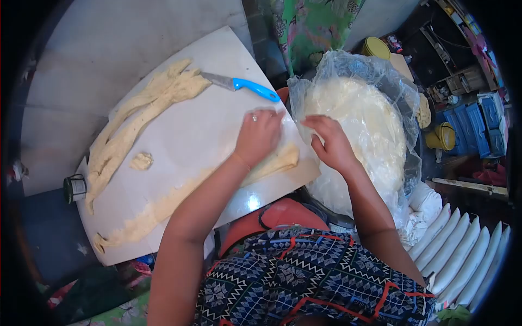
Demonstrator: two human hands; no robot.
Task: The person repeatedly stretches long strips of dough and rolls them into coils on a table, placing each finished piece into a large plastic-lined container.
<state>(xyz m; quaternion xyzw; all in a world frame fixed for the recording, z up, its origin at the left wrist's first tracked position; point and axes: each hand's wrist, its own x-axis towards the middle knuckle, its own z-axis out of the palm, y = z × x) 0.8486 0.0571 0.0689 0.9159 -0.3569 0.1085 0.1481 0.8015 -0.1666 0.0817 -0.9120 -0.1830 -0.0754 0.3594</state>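
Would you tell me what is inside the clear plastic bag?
The plastic bag holds a large pale dough mass; the right hand covers its near edge, and its underside is hidden.

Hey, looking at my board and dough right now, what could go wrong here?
The knife lies loose on the board near your left hand; a sweep of the hand could hit the blade. The board's near corner seems to overhang the edge, so pressing the dough strip there might tip it. Your right hand rests at the plastic around the dough mound; the film could stick and tear.
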